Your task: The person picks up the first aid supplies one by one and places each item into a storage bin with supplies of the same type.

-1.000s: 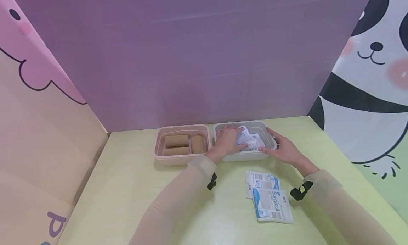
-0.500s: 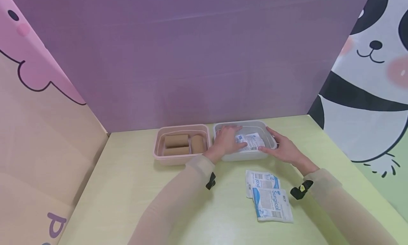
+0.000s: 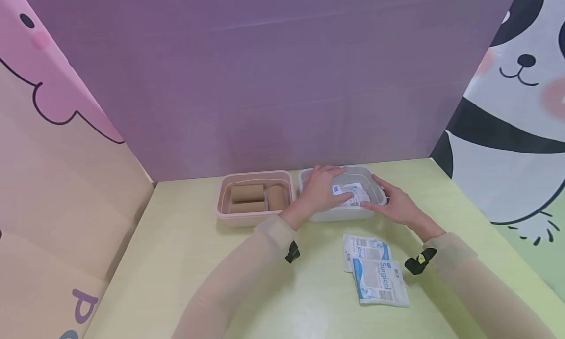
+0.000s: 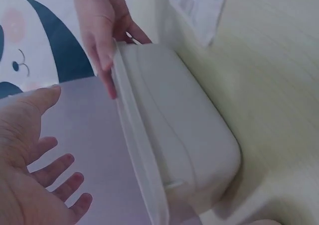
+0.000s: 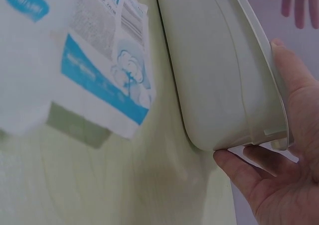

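Above the left part of a whitish plastic box (image 3: 342,214) hovers my left hand (image 3: 319,189), fingers spread and nothing in them. In the left wrist view, that hand (image 4: 35,165) shows a gap from the box's rim. My right hand (image 3: 397,205) grips the box's right end, thumb at the rim and fingers round the end wall, as the right wrist view of the hand (image 5: 294,150) also shows. Inside the box lie white-and-blue printed packets (image 3: 356,194), partly hidden by my left hand. Two packets stay on the table, the front one (image 3: 381,281), marked "Surgical", overlapping the rear one (image 3: 366,248).
Left of the whitish box stands a pink box (image 3: 251,220) with brown rolls (image 3: 247,193) in it. Both boxes sit near the back edge of the pale yellow table (image 3: 176,260), before a purple panel (image 3: 282,84). A panda-printed panel (image 3: 521,147) borders the right side.
A packet that was tilted up in the whitish box has dropped out of sight or lies flat. My left hand has let go and risen slightly. The right hand keeps its grip.
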The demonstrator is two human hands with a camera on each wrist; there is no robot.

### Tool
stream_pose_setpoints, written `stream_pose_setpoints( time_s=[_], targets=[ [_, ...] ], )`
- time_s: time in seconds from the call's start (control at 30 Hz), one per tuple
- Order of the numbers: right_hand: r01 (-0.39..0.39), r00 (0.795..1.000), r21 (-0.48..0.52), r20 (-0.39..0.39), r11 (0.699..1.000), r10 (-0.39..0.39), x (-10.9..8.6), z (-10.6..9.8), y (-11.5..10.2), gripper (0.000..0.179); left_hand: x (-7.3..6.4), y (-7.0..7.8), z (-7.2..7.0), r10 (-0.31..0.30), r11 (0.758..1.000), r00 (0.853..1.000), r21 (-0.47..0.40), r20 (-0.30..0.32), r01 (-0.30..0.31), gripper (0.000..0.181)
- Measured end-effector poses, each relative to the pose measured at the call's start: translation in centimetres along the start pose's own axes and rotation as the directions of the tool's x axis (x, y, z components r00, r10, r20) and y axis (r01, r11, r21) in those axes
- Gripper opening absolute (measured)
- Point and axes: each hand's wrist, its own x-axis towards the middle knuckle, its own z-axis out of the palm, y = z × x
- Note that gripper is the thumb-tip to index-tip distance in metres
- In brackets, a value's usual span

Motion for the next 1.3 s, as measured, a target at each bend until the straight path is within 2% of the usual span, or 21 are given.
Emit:
stream_pose_setpoints(
  time_s=[0.3,0.5,0.7,0.83,1.0,1.13,1.3],
  targets=[
    [0.009,1.0,0.012,0.005,1.0,-0.009,-0.1,0.2,0.4,0.104,-1.6,2.9,-1.4,0.089,0.993,0.995,-0.078,-0.032,-0.092,0.066],
    [0.019,1.0,0.018,-0.001,1.0,-0.019,-0.2,0.2,0.3,0.103,-2.4,4.4,-2.0,0.17,0.98,0.984,-0.097,-0.06,-0.175,0.065],
    [0.02,1.0,0.027,0.006,0.999,-0.02,0.0,0.2,0.3,0.105,-3.4,5.7,-2.3,0.19,0.973,0.98,-0.12,-0.055,-0.196,0.066],
    [0.039,0.999,0.008,-0.005,0.999,-0.039,0.0,0.1,0.5,0.101,-4.4,6.4,-1.6,0.215,0.966,0.976,-0.14,-0.03,-0.217,0.064],
    [0.059,0.998,0.002,-0.034,0.998,-0.059,0.0,0.0,0.6,0.095,-5.7,6.7,0.5,0.227,0.967,0.973,-0.123,0.03,-0.222,0.066],
    [0.073,0.997,0.01,-0.038,0.997,-0.072,0.1,0.0,0.6,0.096,-6.0,6.5,1.7,0.22,0.972,0.975,-0.09,0.039,-0.216,0.069],
    [0.058,0.998,0.023,-0.009,0.998,-0.058,0.0,-0.1,0.4,0.1,-6.2,6.4,2.3,0.236,0.969,0.971,-0.086,0.045,-0.232,0.068]
  ],
)
